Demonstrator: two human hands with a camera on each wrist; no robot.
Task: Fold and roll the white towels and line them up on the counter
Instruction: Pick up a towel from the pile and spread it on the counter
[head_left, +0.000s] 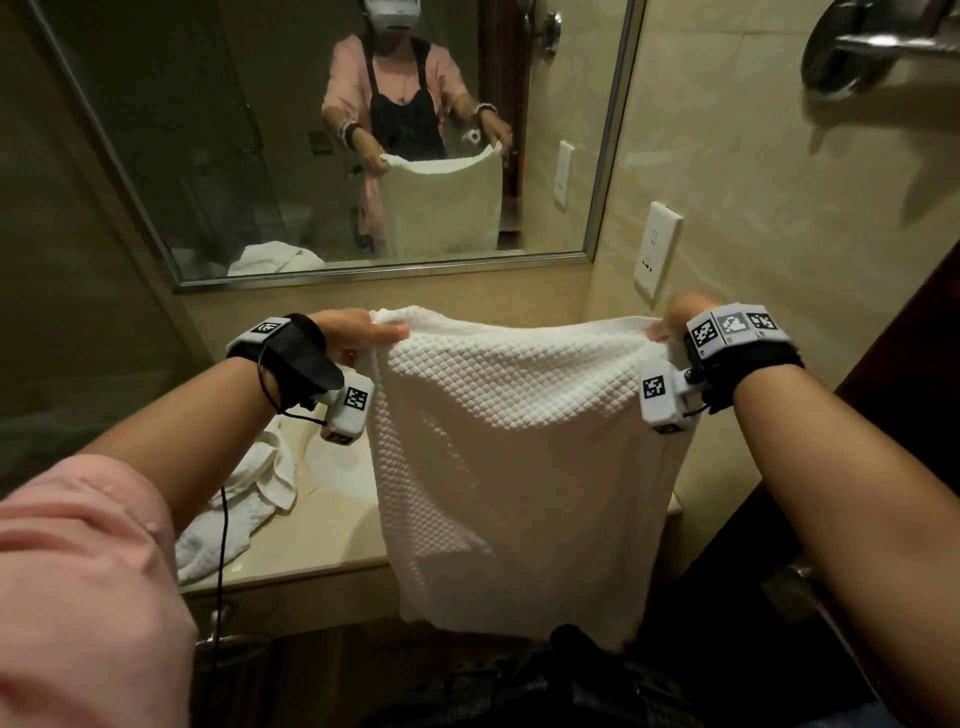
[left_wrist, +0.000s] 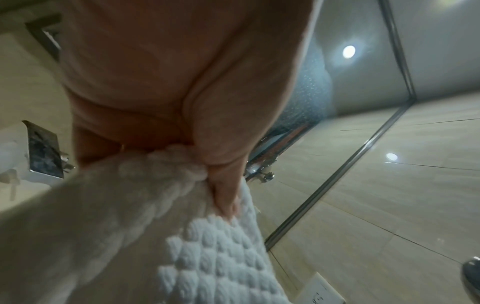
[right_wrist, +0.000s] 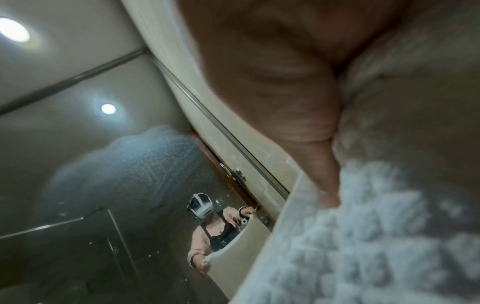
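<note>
A white waffle-textured towel (head_left: 519, 467) hangs spread in the air in front of me, above the beige counter (head_left: 322, 540). My left hand (head_left: 363, 335) pinches its upper left corner, thumb on top. My right hand (head_left: 675, 317) pinches the upper right corner. The top edge sags a little between the hands, and the lower edge hangs past the counter's front. In the left wrist view the thumb (left_wrist: 223, 185) presses into the towel (left_wrist: 182, 257). The right wrist view shows my thumb (right_wrist: 324, 174) clamped on the towel (right_wrist: 363, 236). A second white towel (head_left: 244, 504) lies crumpled on the counter at the left.
A wall mirror (head_left: 337, 156) stands behind the counter and reflects me holding the towel. A wall socket (head_left: 657, 249) is on the tiled right wall, with a chrome fixture (head_left: 872, 47) higher up. A dark door edge (head_left: 883, 415) is close on the right.
</note>
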